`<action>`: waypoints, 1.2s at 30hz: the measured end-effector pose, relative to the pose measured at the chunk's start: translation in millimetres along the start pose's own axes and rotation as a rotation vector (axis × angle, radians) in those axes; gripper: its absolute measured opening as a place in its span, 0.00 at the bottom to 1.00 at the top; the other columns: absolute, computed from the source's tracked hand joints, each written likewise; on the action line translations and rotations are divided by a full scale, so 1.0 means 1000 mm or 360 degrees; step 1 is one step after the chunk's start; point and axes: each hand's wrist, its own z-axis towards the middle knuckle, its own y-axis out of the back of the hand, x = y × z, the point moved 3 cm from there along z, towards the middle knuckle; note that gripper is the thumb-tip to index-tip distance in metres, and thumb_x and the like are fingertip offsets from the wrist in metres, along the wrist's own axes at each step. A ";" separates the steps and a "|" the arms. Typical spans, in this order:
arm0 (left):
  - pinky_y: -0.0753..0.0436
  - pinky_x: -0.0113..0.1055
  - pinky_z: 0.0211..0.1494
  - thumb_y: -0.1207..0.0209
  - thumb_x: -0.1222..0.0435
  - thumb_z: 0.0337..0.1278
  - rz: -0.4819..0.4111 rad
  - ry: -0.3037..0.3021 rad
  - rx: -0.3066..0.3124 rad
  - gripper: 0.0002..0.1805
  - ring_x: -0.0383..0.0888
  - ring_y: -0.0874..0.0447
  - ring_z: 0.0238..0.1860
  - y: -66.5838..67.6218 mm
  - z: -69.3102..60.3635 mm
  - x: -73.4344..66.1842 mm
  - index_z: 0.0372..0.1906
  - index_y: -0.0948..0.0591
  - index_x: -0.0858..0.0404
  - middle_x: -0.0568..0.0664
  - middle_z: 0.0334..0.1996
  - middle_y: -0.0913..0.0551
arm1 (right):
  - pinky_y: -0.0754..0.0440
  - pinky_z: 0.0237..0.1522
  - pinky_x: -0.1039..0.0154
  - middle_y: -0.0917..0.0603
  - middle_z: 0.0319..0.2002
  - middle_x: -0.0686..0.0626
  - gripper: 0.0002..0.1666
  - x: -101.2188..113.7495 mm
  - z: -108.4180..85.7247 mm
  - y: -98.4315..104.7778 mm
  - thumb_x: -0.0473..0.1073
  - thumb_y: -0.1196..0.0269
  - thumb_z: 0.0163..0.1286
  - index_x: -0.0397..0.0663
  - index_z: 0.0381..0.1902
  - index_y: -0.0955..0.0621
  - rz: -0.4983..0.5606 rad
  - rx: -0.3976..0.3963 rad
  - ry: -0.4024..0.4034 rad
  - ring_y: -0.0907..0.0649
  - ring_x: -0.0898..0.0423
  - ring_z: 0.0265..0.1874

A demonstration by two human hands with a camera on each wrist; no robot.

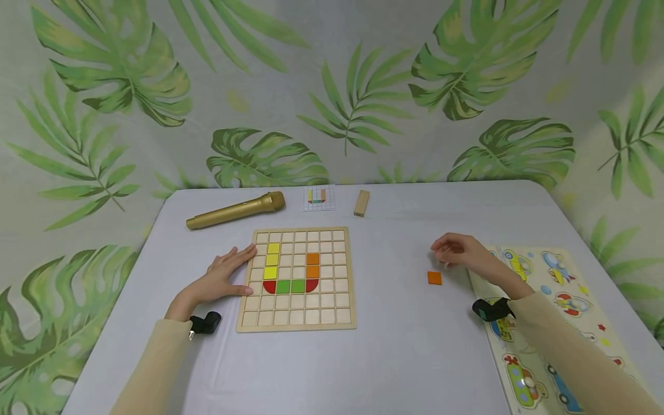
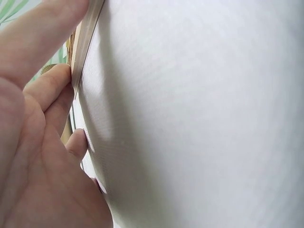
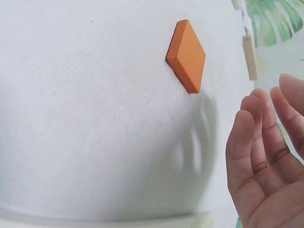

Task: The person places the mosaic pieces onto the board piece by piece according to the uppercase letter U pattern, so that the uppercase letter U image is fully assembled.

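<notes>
A square wooden grid board (image 1: pixel 332 316) lies on the table with colored tiles in some of its cells. Three yellow tiles (image 1: pixel 272 259) run down the left, and red rounded corner tiles flank two green tiles (image 1: pixel 283 286) at the bottom. Two orange tiles (image 1: pixel 313 265) stand in a column above the right red one. My left hand (image 1: pixel 220 276) touches the board's left edge with fingers spread. Over the table at right, my right hand (image 1: pixel 461 253) hovers with loosely bent fingers and holds nothing. A loose orange tile (image 3: pixel 190 57) lies on the cloth just below it.
A small pattern card (image 1: pixel 319 199) lies behind the board, between a gold microphone (image 1: pixel 236 211) and a small wooden block (image 1: pixel 361 203). A picture puzzle board (image 1: pixel 562 276) with vehicle shapes lies at the right, partly under my right forearm.
</notes>
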 end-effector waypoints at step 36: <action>0.70 0.64 0.66 0.32 0.53 0.50 -0.0015 -0.0009 0.0005 0.51 0.65 0.67 0.73 -0.002 0.001 0.005 0.74 0.46 0.64 0.60 0.74 0.51 | 0.28 0.31 0.66 0.25 0.26 0.53 0.14 0.003 0.004 -0.031 0.27 0.31 0.50 0.45 0.33 0.20 -0.0498 0.0108 0.0063 0.26 0.54 0.29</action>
